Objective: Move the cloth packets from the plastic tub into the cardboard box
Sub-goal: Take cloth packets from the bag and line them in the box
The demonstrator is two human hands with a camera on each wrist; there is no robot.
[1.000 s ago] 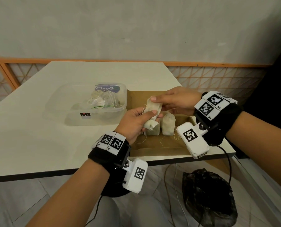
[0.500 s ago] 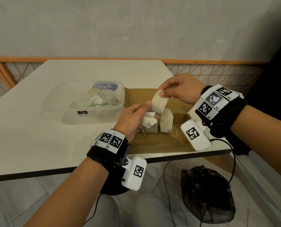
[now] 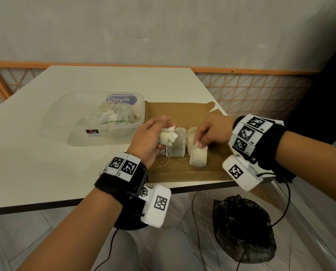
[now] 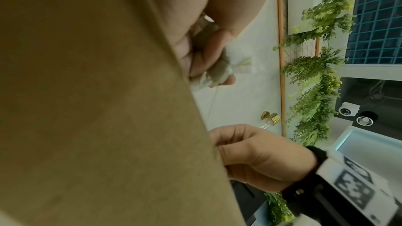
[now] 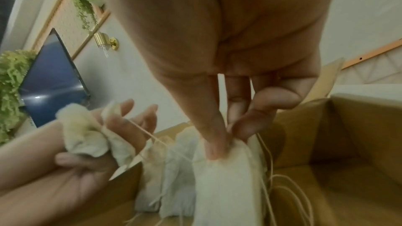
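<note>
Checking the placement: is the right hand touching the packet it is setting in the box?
Touching: the right wrist view shows right hand fingertips pinching the packet top.

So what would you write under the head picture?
Right hand stands a packet in the box; left hand holds another.

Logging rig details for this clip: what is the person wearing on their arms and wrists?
Forearms are bare, no sleeves. The left hand and the right hand each sit ahead of a black fabric wristband topped with white square tiles printed with black-and-white markers. A white boxy camera housing bearing another marker hangs under each wrist, trailing a thin black cable.
</note>
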